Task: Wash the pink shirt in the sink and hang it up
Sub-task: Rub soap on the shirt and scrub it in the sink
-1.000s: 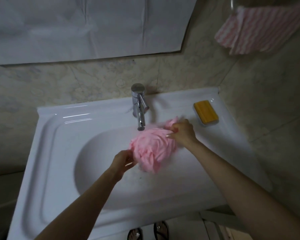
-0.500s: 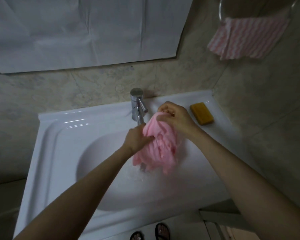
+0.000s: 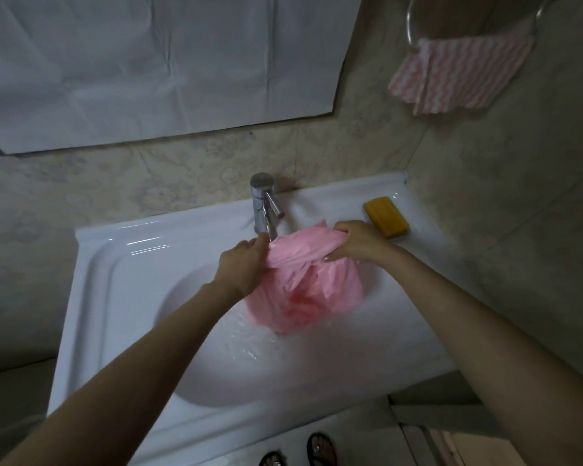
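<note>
from the head view, the left hand (image 3: 241, 267) and right hand (image 3: 357, 243) each curl their fingers round an end of the pink shirt (image 3: 317, 290), with a wrinkled band stretched between them just under the chrome tap (image 3: 263, 203). the rest sags as a wet, crumpled bundle over the glossy white sink (image 3: 115, 297). a yellow soap bar (image 3: 386, 216) lies on its rim.

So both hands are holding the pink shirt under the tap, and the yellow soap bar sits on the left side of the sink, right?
Not quite. The head view shows the yellow soap bar on the sink's right side, not the left. The left hand and right hand do hold the pink shirt under the tap.
</note>
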